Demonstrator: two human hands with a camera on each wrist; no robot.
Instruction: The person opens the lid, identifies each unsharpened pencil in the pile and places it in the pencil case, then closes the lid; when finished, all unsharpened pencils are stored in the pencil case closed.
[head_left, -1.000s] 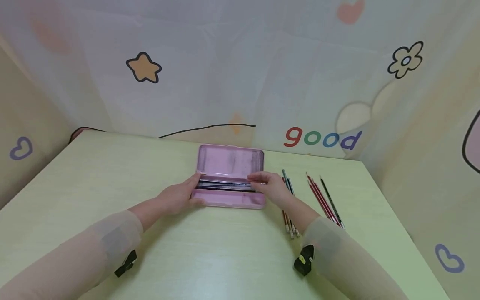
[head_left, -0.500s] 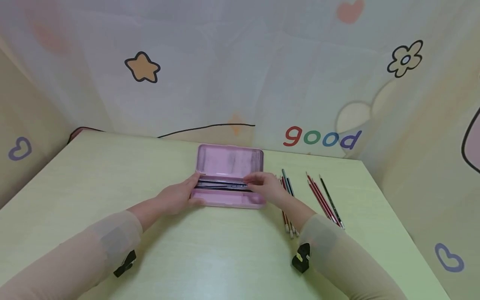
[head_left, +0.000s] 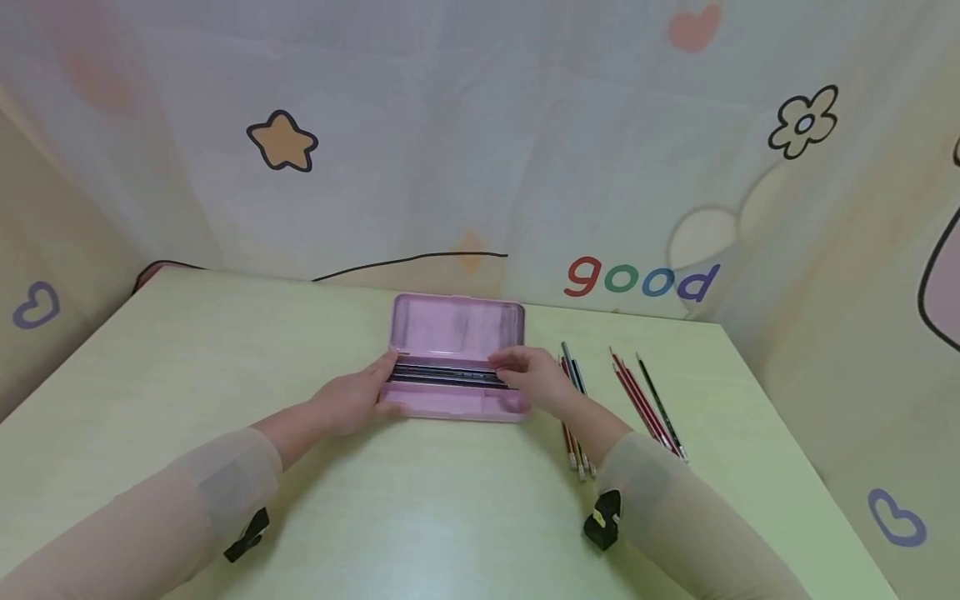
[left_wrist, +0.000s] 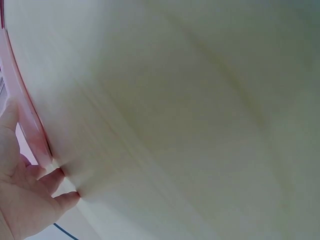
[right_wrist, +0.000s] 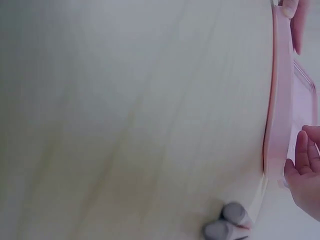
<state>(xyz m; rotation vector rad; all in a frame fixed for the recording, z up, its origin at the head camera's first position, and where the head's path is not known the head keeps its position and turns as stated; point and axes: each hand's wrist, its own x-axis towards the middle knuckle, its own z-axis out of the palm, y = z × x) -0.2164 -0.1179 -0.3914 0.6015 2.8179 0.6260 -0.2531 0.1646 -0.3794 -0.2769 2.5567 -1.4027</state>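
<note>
A pink pencil case (head_left: 450,406) lies with its lid up near the back of the table. Several dark pencils (head_left: 442,375) lie lengthwise inside it, close together and nearly parallel. At the case's left end my left hand (head_left: 348,402) holds the end wall; the left wrist view shows that hand (left_wrist: 25,195) against the case's edge (left_wrist: 22,100). My right hand (head_left: 536,377) is over the other end, thumb and fingers pinching the pencils' right ends, which the hand partly hides. In the right wrist view its fingers (right_wrist: 302,150) are bent beside the case wall (right_wrist: 280,100).
Right of the case, a group of pencils (head_left: 576,450) with eraser ends lies partly under my right forearm. Farther right are several red pencils (head_left: 641,400) and a dark pencil (head_left: 660,404). A printed cloth wall (head_left: 420,167) borders the table (head_left: 450,517).
The pencils in the case lay crossed at an angle before and now lie side by side. My right hand has shifted slightly left; my left hand has stayed on the case.
</note>
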